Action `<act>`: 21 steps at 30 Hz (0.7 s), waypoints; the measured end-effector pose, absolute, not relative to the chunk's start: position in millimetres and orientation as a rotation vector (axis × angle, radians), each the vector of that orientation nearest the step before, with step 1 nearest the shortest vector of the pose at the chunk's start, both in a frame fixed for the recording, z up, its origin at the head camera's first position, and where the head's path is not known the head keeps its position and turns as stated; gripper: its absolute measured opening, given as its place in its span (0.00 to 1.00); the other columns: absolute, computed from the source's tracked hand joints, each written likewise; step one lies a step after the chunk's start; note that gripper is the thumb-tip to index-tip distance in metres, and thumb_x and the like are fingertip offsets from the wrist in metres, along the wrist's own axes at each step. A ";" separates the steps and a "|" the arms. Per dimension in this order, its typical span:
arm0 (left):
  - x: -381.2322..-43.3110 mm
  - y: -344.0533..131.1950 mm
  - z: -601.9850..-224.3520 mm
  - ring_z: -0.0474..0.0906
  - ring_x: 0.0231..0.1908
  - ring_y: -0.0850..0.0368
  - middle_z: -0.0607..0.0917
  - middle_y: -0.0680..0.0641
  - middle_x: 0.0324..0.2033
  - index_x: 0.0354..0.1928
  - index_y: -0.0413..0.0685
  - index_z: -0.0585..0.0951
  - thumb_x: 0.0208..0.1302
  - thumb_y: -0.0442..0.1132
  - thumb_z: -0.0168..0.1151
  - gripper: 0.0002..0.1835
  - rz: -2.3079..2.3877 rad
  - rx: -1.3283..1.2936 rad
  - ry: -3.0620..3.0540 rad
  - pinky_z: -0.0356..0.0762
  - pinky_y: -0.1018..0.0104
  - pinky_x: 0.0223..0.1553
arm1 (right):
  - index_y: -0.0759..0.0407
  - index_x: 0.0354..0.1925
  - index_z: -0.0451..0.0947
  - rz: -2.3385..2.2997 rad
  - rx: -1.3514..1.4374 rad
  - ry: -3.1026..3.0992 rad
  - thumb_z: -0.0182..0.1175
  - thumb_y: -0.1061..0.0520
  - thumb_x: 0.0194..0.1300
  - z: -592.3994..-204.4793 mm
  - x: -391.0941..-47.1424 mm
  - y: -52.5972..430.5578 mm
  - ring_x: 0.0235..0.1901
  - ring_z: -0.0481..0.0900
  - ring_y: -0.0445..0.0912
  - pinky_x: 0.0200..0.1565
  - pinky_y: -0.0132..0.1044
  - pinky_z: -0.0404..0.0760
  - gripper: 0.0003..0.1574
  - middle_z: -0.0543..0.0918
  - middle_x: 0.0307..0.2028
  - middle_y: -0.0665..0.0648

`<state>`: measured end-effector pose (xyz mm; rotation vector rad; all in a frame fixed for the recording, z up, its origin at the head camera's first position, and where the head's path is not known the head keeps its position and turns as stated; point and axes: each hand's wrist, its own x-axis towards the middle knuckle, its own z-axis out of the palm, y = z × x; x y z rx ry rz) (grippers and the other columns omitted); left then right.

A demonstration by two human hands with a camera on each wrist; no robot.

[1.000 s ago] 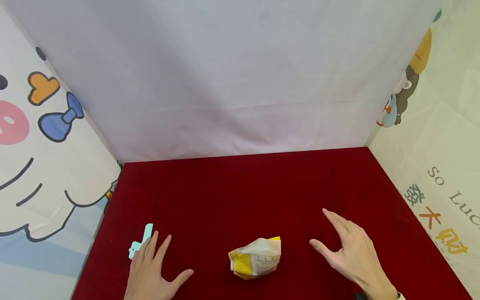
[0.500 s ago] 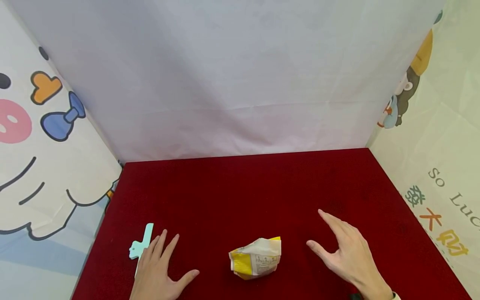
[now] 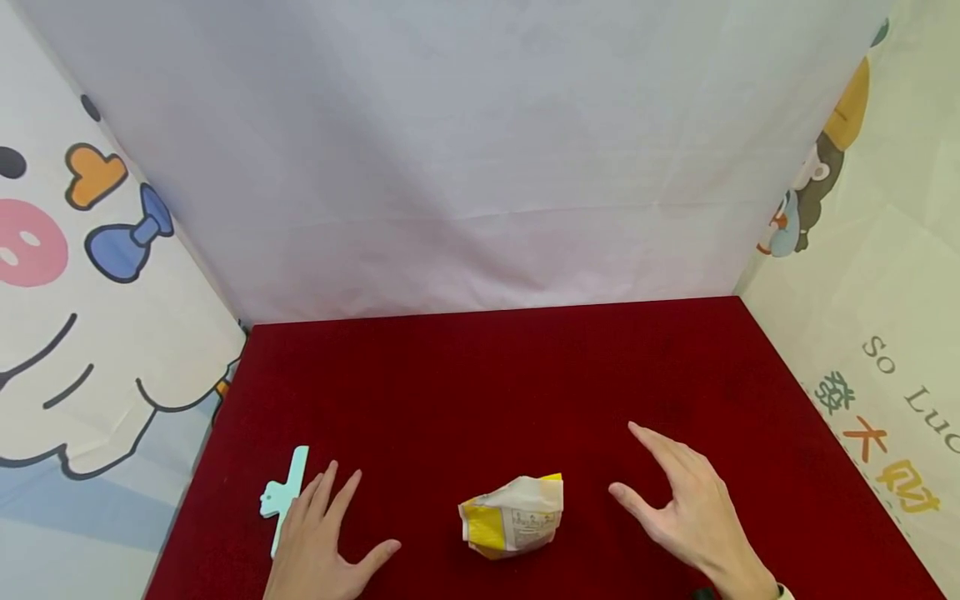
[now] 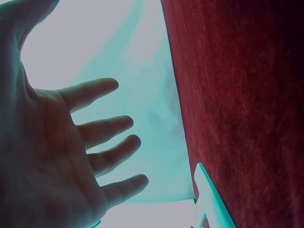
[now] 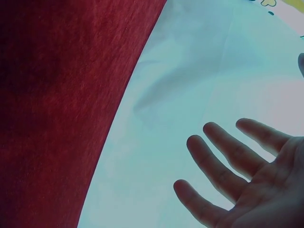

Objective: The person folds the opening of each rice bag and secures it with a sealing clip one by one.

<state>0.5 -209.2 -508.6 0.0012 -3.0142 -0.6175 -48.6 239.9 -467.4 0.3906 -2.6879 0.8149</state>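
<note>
A crumpled white and yellow paper-like packet [image 3: 513, 518] lies on the dark red cloth [image 3: 480, 383], between my two hands and touched by neither. To its left, my left hand [image 3: 315, 537] hovers with fingers spread and thumb out, holding nothing. Partly hidden behind that hand is a long, thin mint-green strip [image 3: 279, 498] with a small animal-shaped tab; it resembles a bag clip. The left wrist view shows the strip's end [image 4: 211, 204] below the extended fingers. On the packet's right, my right hand [image 3: 690, 512] is held with straight fingers and thumb apart; its palm [image 5: 280, 190] is bare.
A white cloth wall [image 3: 480, 167] rises behind the red surface's far edge. Printed cartoon cloth [image 3: 112, 350] borders the left side, and a cream cloth with lettering [image 3: 900, 400] borders the right.
My left hand has shifted slightly right, uncovering more of the mint-green strip. My right hand has drifted a little left, towards the packet. The packet stays put.
</note>
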 end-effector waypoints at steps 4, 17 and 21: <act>1.0 -206.0 -510.5 0.63 0.73 0.31 0.69 0.35 0.78 0.76 0.49 0.74 0.55 0.75 0.72 0.54 -0.640 -0.008 -3.005 0.67 0.22 0.66 | 0.46 0.73 0.76 0.820 0.404 -2.671 0.80 0.45 0.58 -467.6 -47.7 236.5 0.61 0.83 0.59 0.59 0.66 0.79 0.47 0.84 0.65 0.59; 1.2 -199.1 -511.1 0.68 0.72 0.29 0.71 0.36 0.76 0.76 0.48 0.74 0.56 0.74 0.72 0.53 -0.658 -0.046 -3.001 0.69 0.26 0.68 | 0.46 0.73 0.76 0.842 0.412 -2.661 0.80 0.45 0.58 -466.8 -46.4 230.5 0.61 0.83 0.59 0.58 0.65 0.79 0.47 0.84 0.66 0.58; 0.5 -197.0 -510.3 0.68 0.73 0.31 0.72 0.37 0.76 0.77 0.48 0.73 0.57 0.74 0.72 0.53 -0.695 -0.055 -3.020 0.68 0.26 0.70 | 0.47 0.73 0.76 0.853 0.401 -2.677 0.79 0.44 0.60 -467.3 -45.9 228.4 0.61 0.83 0.59 0.58 0.67 0.79 0.46 0.84 0.66 0.58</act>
